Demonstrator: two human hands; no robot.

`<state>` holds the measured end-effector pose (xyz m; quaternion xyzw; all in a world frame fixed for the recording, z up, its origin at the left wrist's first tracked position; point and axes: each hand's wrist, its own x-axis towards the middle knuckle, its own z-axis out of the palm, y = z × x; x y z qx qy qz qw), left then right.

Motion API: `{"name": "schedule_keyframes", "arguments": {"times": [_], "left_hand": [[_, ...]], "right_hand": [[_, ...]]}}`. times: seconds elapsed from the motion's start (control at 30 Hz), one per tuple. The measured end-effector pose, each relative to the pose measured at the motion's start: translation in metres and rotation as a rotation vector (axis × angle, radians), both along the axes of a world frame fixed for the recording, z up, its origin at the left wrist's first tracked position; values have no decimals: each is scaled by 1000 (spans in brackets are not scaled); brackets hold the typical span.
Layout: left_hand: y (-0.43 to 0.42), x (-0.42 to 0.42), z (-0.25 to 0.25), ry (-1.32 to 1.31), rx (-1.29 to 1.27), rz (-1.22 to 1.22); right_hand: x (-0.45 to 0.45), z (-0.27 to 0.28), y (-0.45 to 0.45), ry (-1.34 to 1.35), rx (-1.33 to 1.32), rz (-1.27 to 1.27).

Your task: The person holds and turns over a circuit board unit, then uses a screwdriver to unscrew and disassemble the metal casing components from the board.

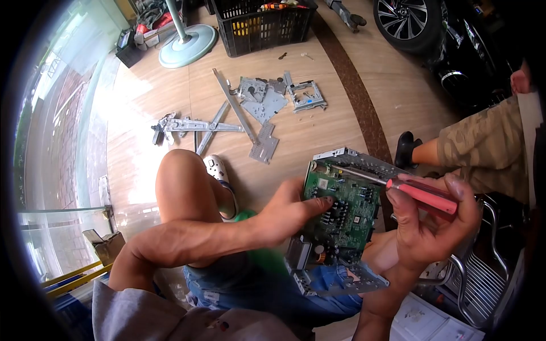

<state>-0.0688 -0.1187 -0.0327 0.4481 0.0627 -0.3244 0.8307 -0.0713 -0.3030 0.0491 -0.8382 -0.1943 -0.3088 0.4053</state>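
Above my lap, a green circuit board (354, 213) sits inside an open metal housing (372, 166) with bent, perforated side walls. My left hand (290, 211) is closed on the housing's left edge, its thumb lying over the board. In my right hand (435, 233) is a screwdriver (424, 196) with a red handle, gripped between thumb and fingers. Its shaft runs left across the board, and the tip is near the upper left corner. Whether the tip touches a screw is too small to tell. A copper-coloured coil shows at the board's lower end.
Removed metal plates (266, 108) and a frame (307, 95) lie on the floor ahead, beside a scissor-like metal mechanism (207, 126). Beyond stand a black crate (264, 34) and a round stand base (187, 48). Another person's leg (478, 142), a metal chair (489, 284) and a car wheel (405, 20) are at right.
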Motion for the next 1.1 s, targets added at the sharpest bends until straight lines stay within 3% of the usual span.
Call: {"name": "schedule_keyframes", "arguments": {"times": [0.07,0.27,0.47,0.67,0.8,1.1], "left_hand": [[0,-1,0,1,2,-1],[-1,-2,-5,21,43,-7],[2,-1,0,40,6,-24],[1,-2,-1,20,0,-28],[1,-3,-3,57,-13,-45],[0,-2,4,51,-7,-93]], "right_hand": [[9,-8,-5,-44,53,136],[10,-1,7,72,313,194],[8,0,-12,-35,66,144],[5,-7,-19,-69,50,157],[12,3,8,-37,383,173],[9,-1,-27,29,68,165]]}}
